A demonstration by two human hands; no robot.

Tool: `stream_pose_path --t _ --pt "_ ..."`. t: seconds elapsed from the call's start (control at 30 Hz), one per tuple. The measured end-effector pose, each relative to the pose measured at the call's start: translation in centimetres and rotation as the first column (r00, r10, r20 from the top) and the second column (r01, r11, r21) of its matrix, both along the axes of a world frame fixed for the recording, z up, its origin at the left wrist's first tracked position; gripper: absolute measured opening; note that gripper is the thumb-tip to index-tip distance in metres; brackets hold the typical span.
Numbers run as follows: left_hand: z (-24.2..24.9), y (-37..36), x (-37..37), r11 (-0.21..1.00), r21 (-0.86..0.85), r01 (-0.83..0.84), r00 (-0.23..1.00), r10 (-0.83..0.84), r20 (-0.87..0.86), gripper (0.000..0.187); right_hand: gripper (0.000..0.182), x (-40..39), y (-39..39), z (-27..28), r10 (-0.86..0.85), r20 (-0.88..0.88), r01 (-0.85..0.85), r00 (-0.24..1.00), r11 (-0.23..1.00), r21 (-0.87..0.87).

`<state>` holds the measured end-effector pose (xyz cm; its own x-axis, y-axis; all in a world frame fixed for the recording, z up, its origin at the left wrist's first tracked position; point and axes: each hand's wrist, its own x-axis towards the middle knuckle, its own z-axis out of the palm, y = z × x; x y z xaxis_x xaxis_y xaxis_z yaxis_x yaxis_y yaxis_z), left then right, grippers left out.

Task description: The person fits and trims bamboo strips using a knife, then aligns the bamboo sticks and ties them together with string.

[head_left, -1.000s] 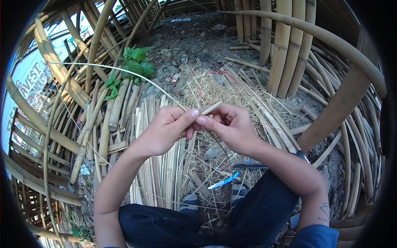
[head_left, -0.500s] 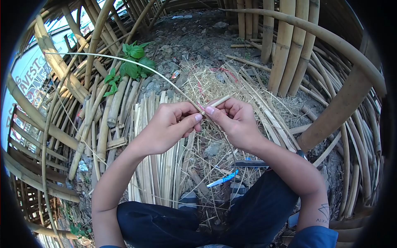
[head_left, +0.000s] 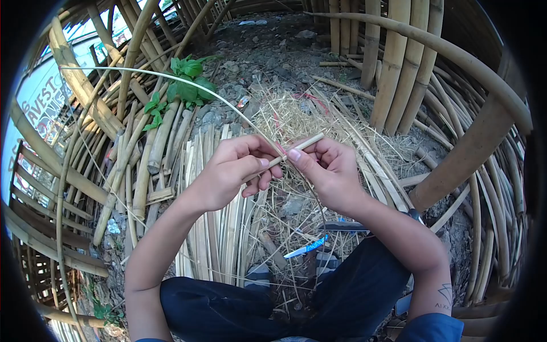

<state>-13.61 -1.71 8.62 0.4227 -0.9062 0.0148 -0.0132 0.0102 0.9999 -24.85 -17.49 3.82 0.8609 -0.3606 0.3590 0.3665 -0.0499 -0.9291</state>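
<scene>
A short, pale bamboo stick (head_left: 310,140) slants between both hands in front of me. Crossing it is a long, thin bamboo strip (head_left: 188,84), which arches away to the upper left and hangs down below the hands. A bit of reddish string (head_left: 281,149) shows at the crossing. My left hand (head_left: 231,174) is closed on the stick's lower-left part, thumb on top and the last fingers curled loosely beneath. My right hand (head_left: 331,171) pinches the stick right at the crossing, its thumb pressed on it and its fingers partly hidden behind.
A small blue-patterned knife (head_left: 307,246) lies on the litter between my feet, near a dark flat blade-like piece (head_left: 342,226). Split bamboo slats (head_left: 213,228) lie at left, shavings (head_left: 296,117) ahead. Thick bamboo poles (head_left: 401,62) and a slanted post (head_left: 467,142) stand at right.
The left hand has slid down and left along the stick, loosening its fingers, so more of the stick shows between the hands. The right hand has shifted slightly right.
</scene>
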Motion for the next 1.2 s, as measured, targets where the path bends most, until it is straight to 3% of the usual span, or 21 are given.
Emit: stream_pose_path --t 0.03,0.13,0.37,0.43,0.47,0.53,0.63,0.7,0.93,1.03,1.2 --pt "-0.1 0.0 0.1 0.996 -0.093 0.011 0.993 -0.021 -0.115 0.032 0.017 -0.2 0.0 0.2 0.000 0.001 0.000 1.000 1.000 -0.001" --pt "-0.2 0.1 0.8 0.998 -0.056 0.022 0.975 -0.034 -0.218 0.030 0.017 -0.5 -0.2 0.3 0.026 -0.015 -0.026 1.000 1.000 -0.006" --pt "0.3 -0.3 1.0 0.996 0.011 0.084 0.988 -0.082 -0.133 0.030 0.015 -0.6 0.3 0.4 0.100 0.049 -0.101 0.994 0.994 0.032" --pt "0.3 -0.4 0.5 0.974 -0.189 0.122 0.963 -0.163 -0.216 0.031 0.014 -0.7 0.3 0.5 0.117 0.073 -0.120 0.990 0.991 0.050" --pt "0.3 -0.4 0.4 0.974 -0.190 0.123 0.962 -0.164 -0.217 0.031 0.014 -0.7 0.3 0.4 0.107 0.041 -0.109 0.993 0.993 0.050" --pt "0.3 -0.5 0.0 0.998 -0.055 0.029 0.999 -0.027 0.023 0.028 0.014 -0.7 0.1 0.3 0.095 0.010 -0.095 0.995 0.994 0.053" --pt "0.1 -0.6 -0.6 0.995 0.059 -0.075 0.988 0.067 0.140 0.024 0.014 -0.7 -0.2 0.4 0.082 -0.060 -0.084 0.995 0.996 -0.030" --pt "0.1 -0.7 -1.0 0.995 0.025 -0.096 0.983 0.091 0.159 0.022 0.014 -0.6 0.1 0.2 0.087 0.054 -0.088 0.995 0.996 0.008" --pt "0.1 -1.3 -2.6 0.969 -0.041 -0.243 0.963 0.246 0.108 0.012 0.014 -0.7 0.1 -0.2 0.066 0.142 -0.053 0.988 0.994 -0.091" --pt "0.0 -1.4 -2.6 0.954 -0.013 -0.300 0.949 0.299 0.101 0.008 0.014 -0.7 -0.1 0.0 0.042 0.116 -0.028 0.992 0.993 -0.117" --pt "0.3 -1.1 -2.2 0.955 0.010 -0.298 0.953 0.297 0.064 0.006 0.013 -0.7 -1.8 0.8 0.094 -0.086 -0.115 0.992 0.949 -0.295"
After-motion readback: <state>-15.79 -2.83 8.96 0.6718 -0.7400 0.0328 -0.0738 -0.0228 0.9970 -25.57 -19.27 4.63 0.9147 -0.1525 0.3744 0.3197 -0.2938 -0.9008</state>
